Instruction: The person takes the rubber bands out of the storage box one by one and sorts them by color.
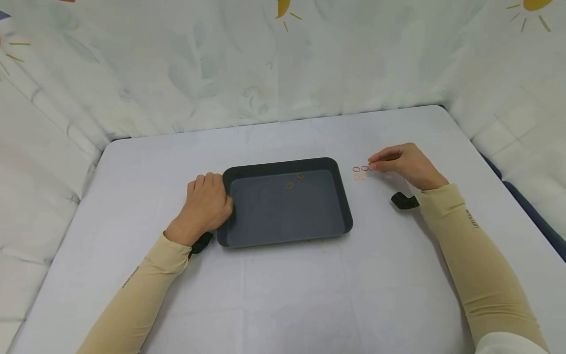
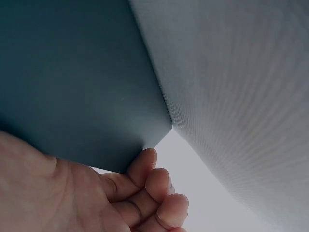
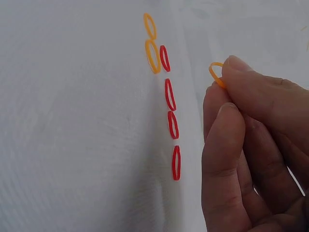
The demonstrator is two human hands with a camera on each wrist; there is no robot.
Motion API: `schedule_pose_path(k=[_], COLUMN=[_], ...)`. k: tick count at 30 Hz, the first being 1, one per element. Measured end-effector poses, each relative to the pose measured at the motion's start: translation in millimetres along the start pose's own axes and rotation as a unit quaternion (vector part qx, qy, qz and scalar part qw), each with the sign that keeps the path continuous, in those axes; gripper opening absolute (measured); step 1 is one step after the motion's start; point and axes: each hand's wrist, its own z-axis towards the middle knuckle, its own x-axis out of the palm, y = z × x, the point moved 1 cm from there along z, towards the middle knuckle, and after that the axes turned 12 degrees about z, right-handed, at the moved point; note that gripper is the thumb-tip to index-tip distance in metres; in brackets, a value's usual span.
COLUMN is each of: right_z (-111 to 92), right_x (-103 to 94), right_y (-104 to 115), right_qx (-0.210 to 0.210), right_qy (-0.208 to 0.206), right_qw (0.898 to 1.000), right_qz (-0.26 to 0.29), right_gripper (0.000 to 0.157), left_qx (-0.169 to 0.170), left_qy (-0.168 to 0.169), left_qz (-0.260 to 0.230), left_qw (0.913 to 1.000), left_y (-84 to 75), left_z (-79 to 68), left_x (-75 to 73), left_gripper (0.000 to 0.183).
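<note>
My left hand (image 1: 205,204) grips the left side of a dark grey rectangular tray (image 1: 283,216), fingertips at its corner in the left wrist view. Inside the tray lie two small yellow-orange rubber bands (image 1: 289,185), toward the back. To the right of the tray my right hand (image 1: 404,164) is just over the table. Between its thumb and index finger it pinches an orange rubber band (image 3: 220,84), clearest in the right wrist view. Beside that hand several red rubber bands (image 3: 173,125) form a row on the cloth, with two orange rubber bands (image 3: 153,56) alongside.
A white cloth (image 1: 283,295) covers the table (image 1: 155,162). Pale patterned curtains (image 1: 247,64) hang behind it and along both sides. Black wrist mounts (image 1: 404,201) stick out under both forearms, the right one close over the cloth.
</note>
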Motion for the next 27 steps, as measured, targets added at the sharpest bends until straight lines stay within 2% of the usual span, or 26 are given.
schedule_pose_path(k=[8, 13, 27], right_z=[3.0, 1.3, -1.0], right_x=[-0.7, 1.7, 1.6], right_y=[-3.1, -1.4, 3.1], right_qx=[0.007, 0.007, 0.007], right_qy=[0.012, 0.025, 0.030], right_qw=[1.000, 1.000, 0.997], right_qz=[-0.004, -0.004, -0.068], right_gripper=[0.035, 0.037, 0.039], left_qx=[0.000, 0.000, 0.000], left_qy=[-0.009, -0.010, -0.022], left_qz=[-0.003, -0.004, -0.002], left_qw=[1.0000, 0.9999, 0.9998], left_y=[0.4, 0.2, -0.1], left_z=[-0.1, 0.0, -1.4], left_x=[1.1, 1.1, 2.0], left_gripper=[0.020, 0.021, 0.020])
